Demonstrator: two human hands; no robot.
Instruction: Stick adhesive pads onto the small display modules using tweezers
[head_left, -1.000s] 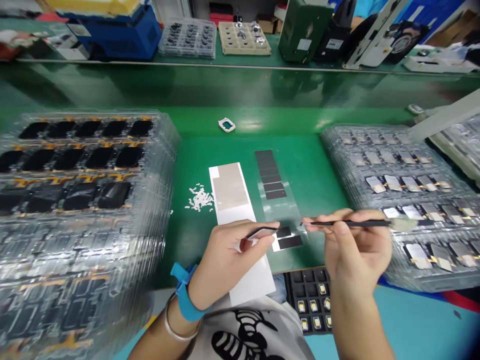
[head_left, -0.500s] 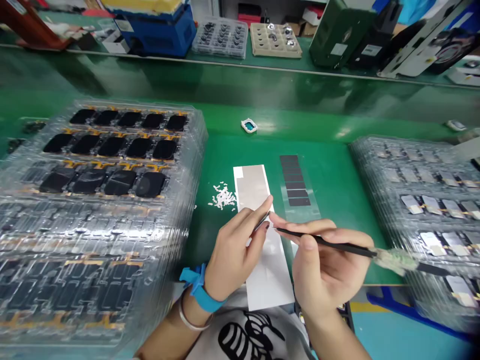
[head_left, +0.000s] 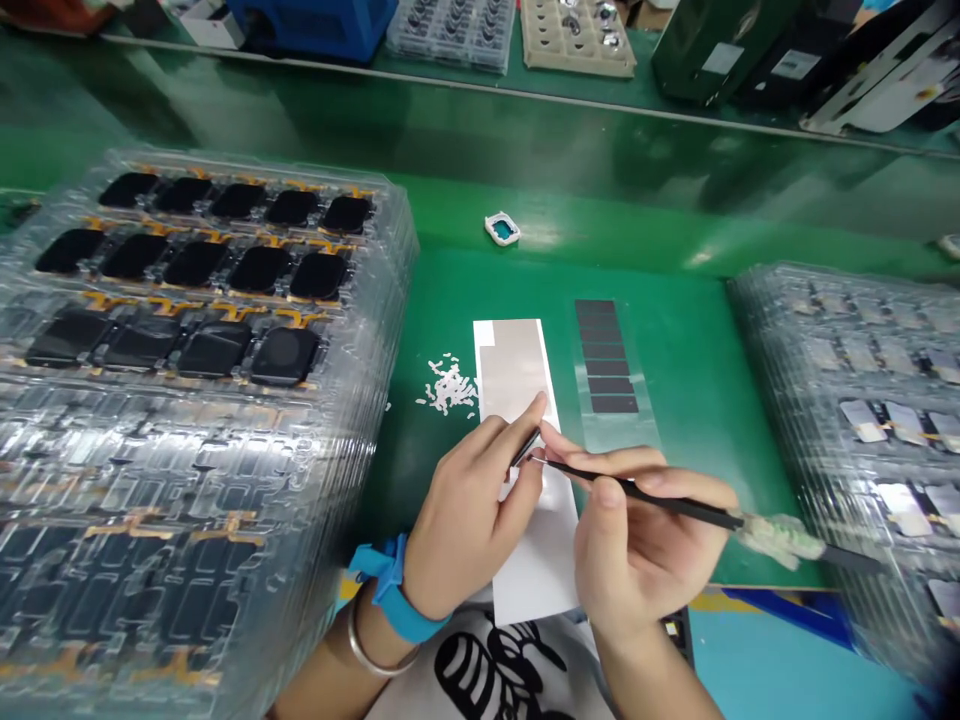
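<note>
My left hand (head_left: pixel 469 505) pinches a small thin dark part (head_left: pixel 525 448) between thumb and fingers, above a white strip of backing paper (head_left: pixel 525 420). My right hand (head_left: pixel 637 540) grips black tweezers (head_left: pixel 675 507), whose tips touch that part at its edge. A clear film with several dark rectangular pads (head_left: pixel 607 360) lies just right of the paper. A pile of small white peeled bits (head_left: pixel 450 385) sits left of the paper. A blue wrist strap and a metal bangle are on my left wrist.
Stacked clear trays of black parts (head_left: pixel 195 330) fill the left side. More clear trays with silver parts (head_left: pixel 862 400) stand at the right. A small white frame (head_left: pixel 502 229) lies farther back on the green mat. Boxes and trays line the far bench.
My right hand has brought the tweezers leftward from the dark pads to the part in my left hand. My head has tipped down and left, shifting the view.
</note>
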